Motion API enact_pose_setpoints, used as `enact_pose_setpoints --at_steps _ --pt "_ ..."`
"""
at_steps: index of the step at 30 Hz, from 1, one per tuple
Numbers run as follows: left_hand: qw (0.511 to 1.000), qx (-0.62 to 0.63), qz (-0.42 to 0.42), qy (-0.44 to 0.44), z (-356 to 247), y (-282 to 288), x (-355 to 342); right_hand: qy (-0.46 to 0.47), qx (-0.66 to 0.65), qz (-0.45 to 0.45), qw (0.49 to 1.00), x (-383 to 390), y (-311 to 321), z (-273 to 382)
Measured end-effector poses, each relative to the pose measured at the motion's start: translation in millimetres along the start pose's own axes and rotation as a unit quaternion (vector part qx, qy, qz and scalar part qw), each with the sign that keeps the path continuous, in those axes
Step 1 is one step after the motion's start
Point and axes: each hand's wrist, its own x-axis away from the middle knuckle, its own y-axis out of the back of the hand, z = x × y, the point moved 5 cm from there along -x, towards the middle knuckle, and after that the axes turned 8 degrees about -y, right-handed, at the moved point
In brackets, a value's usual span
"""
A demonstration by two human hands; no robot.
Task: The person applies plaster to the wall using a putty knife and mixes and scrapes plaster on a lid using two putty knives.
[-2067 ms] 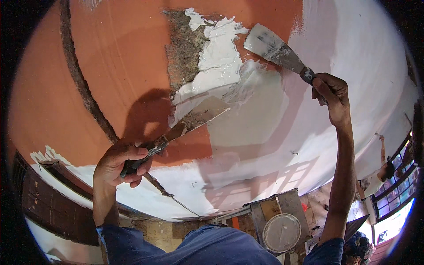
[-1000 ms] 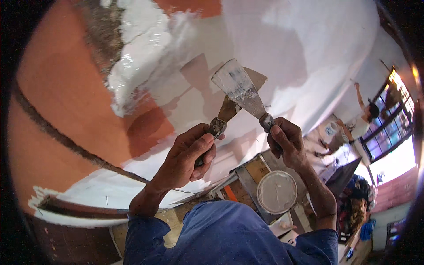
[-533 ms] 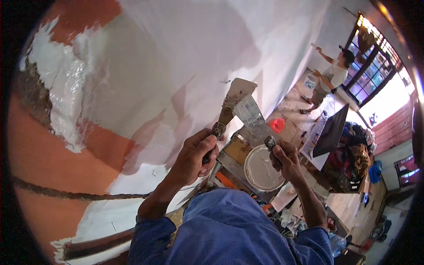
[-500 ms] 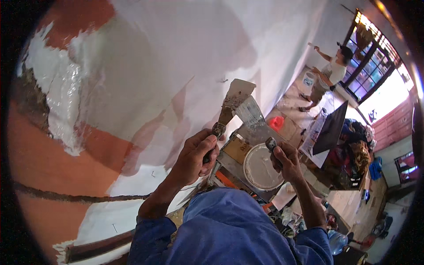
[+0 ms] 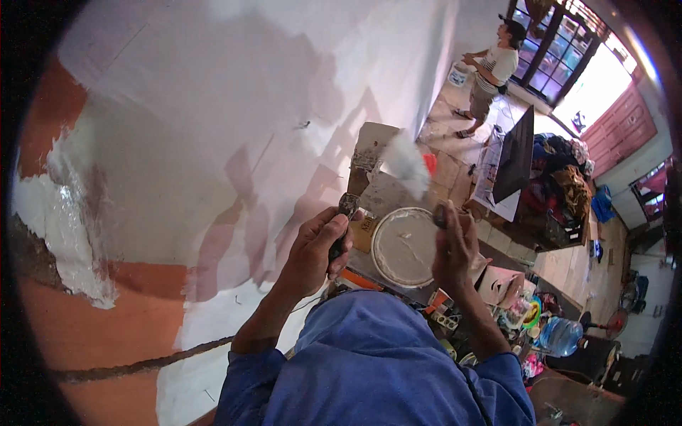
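Note:
My left hand [image 5: 315,246] is closed round the dark handle of a putty knife [image 5: 374,145], whose broad, smeared blade points up and away from me. My right hand [image 5: 455,250] grips a second putty knife [image 5: 406,167]; its pale blade is blurred by motion and lies close beside the first blade. Whether the two blades touch, I cannot tell. Below and between my hands stands a round bucket [image 5: 375,260] of off-white putty [image 5: 406,248]. To the left is a wall [image 5: 177,142], partly coated white, with a thick glossy putty patch [image 5: 67,238] over orange paint.
A person [image 5: 494,64] with a white pail [image 5: 458,74] stands at the far right near a window. A dark panel [image 5: 514,156], a heap of clothes [image 5: 561,163] and a large water bottle [image 5: 561,336] lie to the right. A dark groove [image 5: 142,367] crosses the lower wall.
My right putty knife has swung up nearer the left blade, blurring. The view has shifted, bringing more right-side clutter in. The other person has lowered a raised arm.

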Motion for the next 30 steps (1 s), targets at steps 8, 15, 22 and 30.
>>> enact_pose_setpoints --at_steps 8,15,22,30 --pt "1.0 0.006 -0.013 0.007 10.5 -8.9 -6.1 0.053 -0.012 0.043 0.998 5.3 -31.5 -9.8" --pt "0.999 -0.021 -0.026 -0.036 0.4 1.6 -10.1 -0.042 -0.009 0.047 0.998 35.4 -12.8 -34.8" --pt "0.993 -0.08 -0.055 -0.074 9.2 1.7 -16.3 0.065 0.012 0.139 0.988 13.6 6.9 -4.1" --pt "0.988 -0.112 -0.056 -0.093 17.1 10.7 -2.9 0.111 0.034 0.148 0.982 -6.9 -6.5 3.7"
